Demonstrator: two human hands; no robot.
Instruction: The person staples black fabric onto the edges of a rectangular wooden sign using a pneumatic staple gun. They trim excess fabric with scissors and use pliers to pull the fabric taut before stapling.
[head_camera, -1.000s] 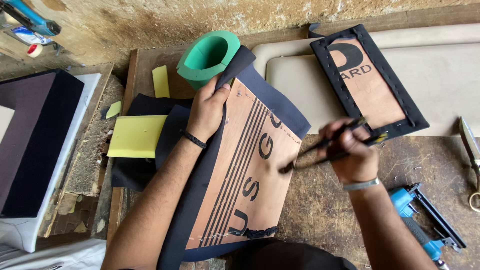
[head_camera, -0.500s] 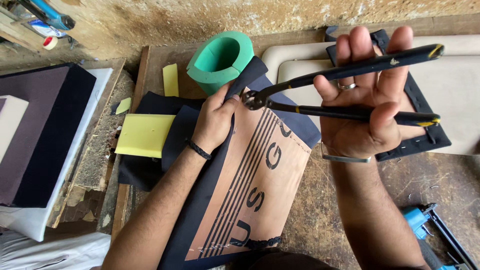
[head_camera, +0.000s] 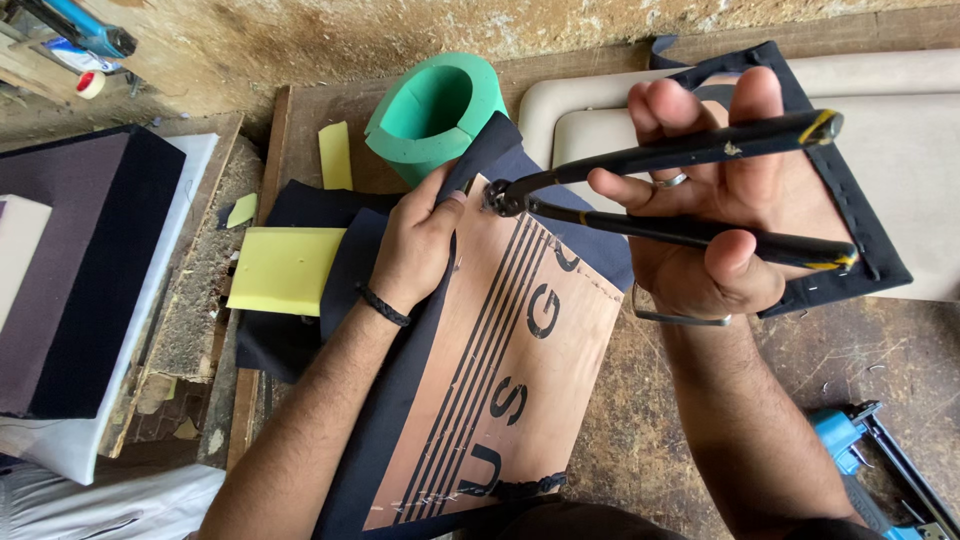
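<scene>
A brown board (head_camera: 500, 370) wrapped in dark fabric (head_camera: 385, 400) is seen lying slantwise on a worn wooden desk (head_camera: 640, 430). The fabric's upper edge is pinched against the board by the left hand (head_camera: 420, 245), its fingers closed on the cloth near the top corner. A pair of black-handled pincers (head_camera: 670, 185) is gripped by the right hand (head_camera: 720, 215), the two handles spread apart across the palm and the tool's head held at the board's top edge, just beside the left fingertips. A green foam cylinder (head_camera: 435, 115) is seen just behind the board, and a yellow foam sheet (head_camera: 285, 270) lies to the left on more dark cloth. A second, fabric-edged board (head_camera: 850, 230) is partly hidden behind the right hand, on a pale cushion (head_camera: 900, 110). A blue stapler (head_camera: 870, 450) is seen at the lower right.
</scene>
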